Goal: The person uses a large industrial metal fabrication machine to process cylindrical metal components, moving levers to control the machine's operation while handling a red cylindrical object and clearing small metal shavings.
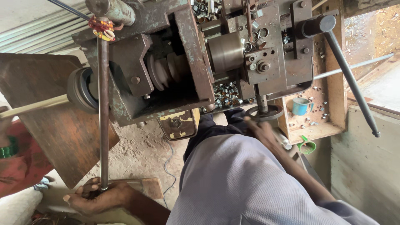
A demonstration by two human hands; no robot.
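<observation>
My left hand (93,198) hung low at the near left, fingers curled shut and knuckles turned outward, with the forearm running back to the right toward my body. My right arm stretched straight out, up and to the far side, and my right hand (259,127) reached forward at its end, blurred, so its grip could not be made out.

Right hand (257,127) blurred beneath handwheel (264,112)

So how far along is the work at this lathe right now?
Done: a heap of cut metal rings lies under the spindle. In hand: left hand grips the long lever rod; right hand is at the small handwheel. Left: bar stock remains.
</observation>
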